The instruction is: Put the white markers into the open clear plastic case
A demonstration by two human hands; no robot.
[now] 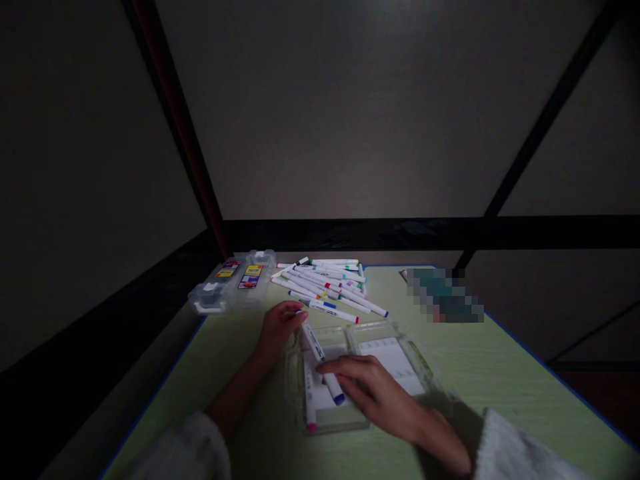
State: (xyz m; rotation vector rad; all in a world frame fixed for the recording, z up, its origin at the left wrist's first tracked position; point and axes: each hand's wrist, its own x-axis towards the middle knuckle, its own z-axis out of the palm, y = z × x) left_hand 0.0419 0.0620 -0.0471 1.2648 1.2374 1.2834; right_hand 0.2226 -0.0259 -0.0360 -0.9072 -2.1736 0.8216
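A white marker with a blue end [316, 347] slants over an open clear plastic case [345, 421]. The fingers of my left hand [281, 328] pinch its upper end. My right hand [375, 387] grips the same marker lower down, near the blue end. Inside the left half of the case lies a white marker with a pink end [309, 400], along the side wall. White paper [393, 363] shows in the case's right half. Just beyond the case, a marker with a red end [340, 313] rests on the table.
A loose pile of white markers [325, 280] with coloured ends covers the table's far middle. Clear plastic cases with labels [240, 287] stand at the far left. A pixelated greenish object [445, 297] lies at the right. A wall [360, 133] rises behind the table [505, 380].
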